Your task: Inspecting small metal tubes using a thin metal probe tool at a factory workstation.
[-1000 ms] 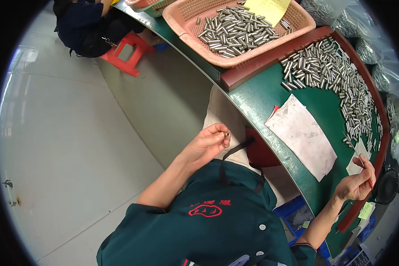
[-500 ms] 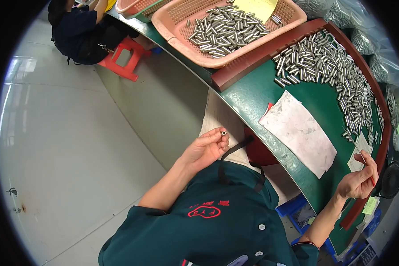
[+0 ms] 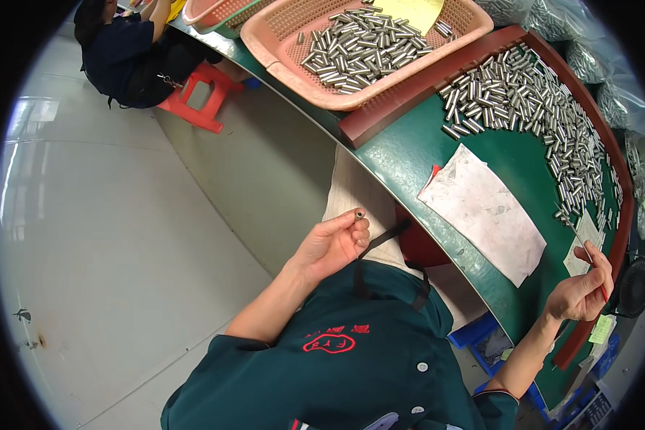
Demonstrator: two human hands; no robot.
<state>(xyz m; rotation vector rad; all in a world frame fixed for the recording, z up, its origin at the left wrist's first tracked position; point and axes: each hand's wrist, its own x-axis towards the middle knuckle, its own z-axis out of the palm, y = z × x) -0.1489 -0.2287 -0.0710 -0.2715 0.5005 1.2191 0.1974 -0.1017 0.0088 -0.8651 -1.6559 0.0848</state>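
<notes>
My left hand (image 3: 330,247) is closed, pinching a small metal tube (image 3: 360,214) between thumb and fingers, with its open end showing. It hovers in front of my body, short of the table edge. Over the right part of the table, my right hand (image 3: 583,290) grips a thin tool with a red handle and a slender metal shaft (image 3: 575,230). The shaft points toward the near end of a large pile of metal tubes (image 3: 512,93) on the green tabletop. A stained whitish sheet (image 3: 486,215) lies on the table between my hands.
A pink plastic basket (image 3: 292,77) with many metal tubes and a yellow paper stands at the back. Dark red rails (image 3: 401,97) border the table. A small black fan (image 3: 633,288) is at the right. A seated person (image 3: 125,57) is at far left on a red stool (image 3: 201,107).
The tube's end in my left fingers has tilted slightly and looks darker. My right hand and its tool hold nearly the same place.
</notes>
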